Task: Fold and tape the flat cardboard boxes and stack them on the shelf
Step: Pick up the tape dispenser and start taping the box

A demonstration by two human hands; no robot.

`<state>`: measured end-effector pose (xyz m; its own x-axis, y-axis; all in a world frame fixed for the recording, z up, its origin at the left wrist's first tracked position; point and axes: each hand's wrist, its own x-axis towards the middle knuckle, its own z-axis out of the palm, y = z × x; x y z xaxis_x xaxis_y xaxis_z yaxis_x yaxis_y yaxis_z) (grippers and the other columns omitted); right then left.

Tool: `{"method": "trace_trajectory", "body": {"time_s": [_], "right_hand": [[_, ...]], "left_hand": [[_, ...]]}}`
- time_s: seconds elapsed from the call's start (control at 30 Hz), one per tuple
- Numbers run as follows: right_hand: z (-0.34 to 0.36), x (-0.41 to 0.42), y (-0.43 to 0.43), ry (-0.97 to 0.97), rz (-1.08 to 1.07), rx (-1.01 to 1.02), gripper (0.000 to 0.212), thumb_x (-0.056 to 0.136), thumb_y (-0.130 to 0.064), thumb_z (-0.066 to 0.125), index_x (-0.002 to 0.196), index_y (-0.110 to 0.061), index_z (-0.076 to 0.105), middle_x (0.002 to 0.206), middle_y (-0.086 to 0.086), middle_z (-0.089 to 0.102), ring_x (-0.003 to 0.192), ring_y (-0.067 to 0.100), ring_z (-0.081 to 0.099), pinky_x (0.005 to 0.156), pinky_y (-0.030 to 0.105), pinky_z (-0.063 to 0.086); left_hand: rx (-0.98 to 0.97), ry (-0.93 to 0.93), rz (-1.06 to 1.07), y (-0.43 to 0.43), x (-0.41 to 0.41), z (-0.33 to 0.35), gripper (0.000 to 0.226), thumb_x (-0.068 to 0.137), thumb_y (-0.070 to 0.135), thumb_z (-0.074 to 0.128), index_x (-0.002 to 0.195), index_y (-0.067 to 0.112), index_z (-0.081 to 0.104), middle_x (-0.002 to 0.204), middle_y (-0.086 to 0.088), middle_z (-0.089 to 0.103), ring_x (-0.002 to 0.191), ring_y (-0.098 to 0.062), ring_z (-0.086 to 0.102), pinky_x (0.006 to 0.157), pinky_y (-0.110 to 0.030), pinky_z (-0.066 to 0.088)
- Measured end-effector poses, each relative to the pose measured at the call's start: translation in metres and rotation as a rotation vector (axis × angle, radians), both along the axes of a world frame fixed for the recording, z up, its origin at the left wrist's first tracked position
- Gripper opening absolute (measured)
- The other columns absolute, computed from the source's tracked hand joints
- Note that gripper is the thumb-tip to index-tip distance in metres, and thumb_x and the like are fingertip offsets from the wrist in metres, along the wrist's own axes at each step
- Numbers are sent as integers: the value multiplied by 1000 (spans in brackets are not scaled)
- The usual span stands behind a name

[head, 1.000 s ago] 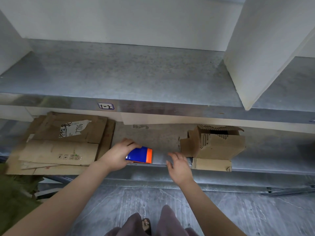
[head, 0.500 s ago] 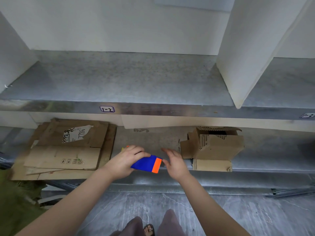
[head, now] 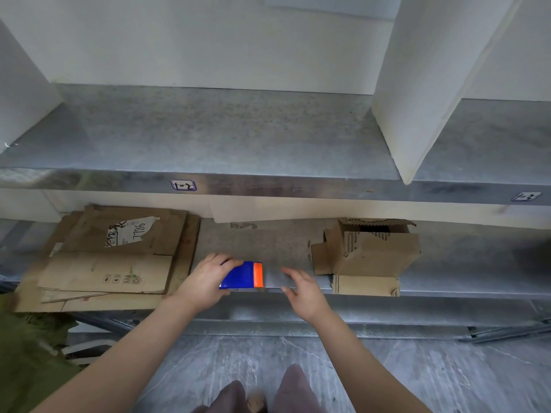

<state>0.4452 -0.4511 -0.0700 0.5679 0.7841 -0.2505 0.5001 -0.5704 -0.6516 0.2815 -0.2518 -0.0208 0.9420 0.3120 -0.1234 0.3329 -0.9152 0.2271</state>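
Gripping the blue and orange tape dispenser (head: 242,275), the left hand (head: 205,281) now holds it level at the front edge of the lower shelf (head: 462,263). Half a second ago it was tilted, and the right hand (head: 304,289) almost touched its orange end. That hand has moved a little aside, fingers straight and holding nothing. I judge that taping is being prepared. Brown, creased flat cardboard sheets (head: 113,263) lie at the left, and a half-folded corrugated box (head: 369,251) stands at the right on dull grey metal.
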Motion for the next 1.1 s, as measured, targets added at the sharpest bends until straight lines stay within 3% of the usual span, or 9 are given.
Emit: {"method": "trace_trajectory", "body": {"time_s": [0.53, 0.7, 0.93, 1.1], "right_hand": [[-3, -4, -2, -55, 36, -40, 50, 99, -32, 53, 147, -26, 39, 146, 1, 44, 136, 20, 37, 113, 34, 34], [-4, -7, 0, -81, 42, -63, 51, 99, -36, 51, 147, -26, 38, 148, 1, 42, 138, 21, 33, 114, 34, 31], [15, -4, 11, -75, -7, 22, 48, 102, -33, 44, 147, -17, 38, 148, 9, 42, 138, 26, 35, 113, 32, 30], [46, 15, 1, -62, -151, 208, 43, 101, -18, 45, 144, -13, 41, 140, 11, 51, 131, 26, 44, 106, 30, 35]], "left_hand": [[-30, 25, -38, -13, 3, 12, 77, 78, 22, 77, 146, 21, 39, 134, -1, 47, 124, -21, 39, 102, -28, 33], [-37, -98, 29, 26, -17, 41, 72, 64, 14, 86, 131, 14, 59, 119, -10, 60, 110, -31, 53, 95, -31, 39], [-86, -290, -123, 11, 4, 74, 64, 66, 18, 85, 125, 23, 61, 119, 2, 62, 109, -21, 54, 98, -29, 37], [-98, -382, -240, -5, 28, 94, 61, 71, 14, 81, 126, 23, 59, 118, 2, 60, 113, -17, 52, 106, -30, 25]]}}
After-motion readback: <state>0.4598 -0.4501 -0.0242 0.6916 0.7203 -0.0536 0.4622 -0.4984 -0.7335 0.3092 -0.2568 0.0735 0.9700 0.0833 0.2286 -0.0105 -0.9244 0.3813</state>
